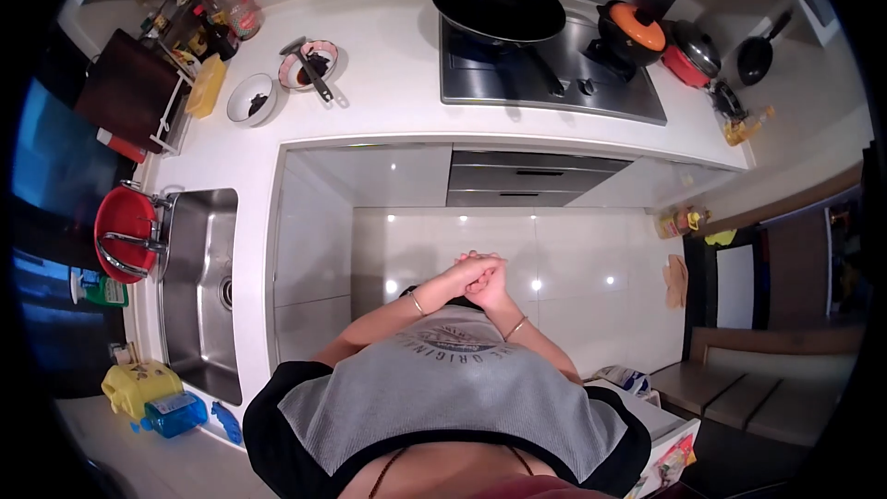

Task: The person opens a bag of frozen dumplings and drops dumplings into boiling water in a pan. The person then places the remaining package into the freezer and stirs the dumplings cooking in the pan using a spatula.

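Note:
My left hand (pixel 467 272) and my right hand (pixel 492 287) are clasped together in front of my waist, above the tiled floor. Their fingers are closed around each other, and I see no object in them. A bracelet circles each wrist. Both hands are apart from the counter. Over on the stove (pixel 471 83) at the back sits a black frying pan (pixel 499 5), its handle pointing toward me. Left of the stove, a patterned bowl (pixel 325 54) holds dark food, with a grey-handled utensil (pixel 314 77) lying across it. Beside it stands a white bowl (pixel 242 111) with dark pieces inside.
At the left is a steel sink (pixel 199 314), with a red basin (pixel 125 226) beside its tap. Yellow (pixel 143 386) and blue (pixel 176 416) bottles stand at the near left. An orange-lidded pot (pixel 637 28) and a red pot (pixel 688 60) are at the right. An open drawer (pixel 661 453) is close by.

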Motion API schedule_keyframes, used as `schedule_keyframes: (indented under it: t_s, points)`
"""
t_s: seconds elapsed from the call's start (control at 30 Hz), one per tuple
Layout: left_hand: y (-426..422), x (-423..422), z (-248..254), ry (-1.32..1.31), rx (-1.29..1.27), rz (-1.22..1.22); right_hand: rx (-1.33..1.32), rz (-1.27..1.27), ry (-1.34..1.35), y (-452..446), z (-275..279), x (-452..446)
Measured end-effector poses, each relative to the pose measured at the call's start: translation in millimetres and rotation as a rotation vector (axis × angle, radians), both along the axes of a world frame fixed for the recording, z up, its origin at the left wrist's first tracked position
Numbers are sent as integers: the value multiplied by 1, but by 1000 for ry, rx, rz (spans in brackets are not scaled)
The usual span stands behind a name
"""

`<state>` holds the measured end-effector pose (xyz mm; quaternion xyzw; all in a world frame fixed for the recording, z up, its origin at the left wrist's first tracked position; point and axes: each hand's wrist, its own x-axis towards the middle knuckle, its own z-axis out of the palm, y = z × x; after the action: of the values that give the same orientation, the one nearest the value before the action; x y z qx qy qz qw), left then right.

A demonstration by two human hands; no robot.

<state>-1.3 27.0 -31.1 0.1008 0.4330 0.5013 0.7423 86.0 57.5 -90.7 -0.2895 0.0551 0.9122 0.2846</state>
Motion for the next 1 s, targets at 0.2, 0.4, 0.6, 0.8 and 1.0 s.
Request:
schedule_keyframes:
  t_s: [0.2, 0.4, 0.6, 0.8, 1.0]
  points:
    - [5, 3, -20, 9, 32, -6, -36, 22, -41, 4, 10, -4]
    - [-5, 1, 15, -24, -69, -57, -30, 6, -32, -2, 13, 3]
    - [1, 1, -19, -14, 65, 13, -34, 71, -43, 4, -2, -4]
    - [-1, 8, -39, 2, -16, 19, -41, 60, -40, -3, 5, -1]
    - [-5, 0, -24, 20, 1, 4, -30, 101, 13, 0, -8, -1]
